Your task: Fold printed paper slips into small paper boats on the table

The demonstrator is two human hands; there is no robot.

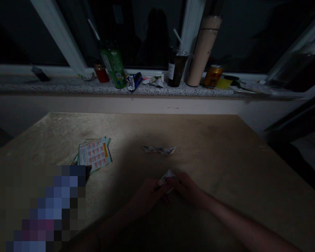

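In dim light both my hands meet over the near middle of a wooden table (212,147). My left hand (147,196) and my right hand (187,189) are closed on a small folded piece of printed paper (167,177), pinching it from either side. A little farther out on the table lie two small folded paper shapes (159,149), end to end. To the left lies a small stack of printed leaflets (94,154).
A stone window sill (68,85) runs behind the table with a green carton (114,66), a red cup (102,73), a dark bottle (176,68), a tall beige tube (203,50), a gold can (212,76) and scraps. A blurred patch covers the lower left.
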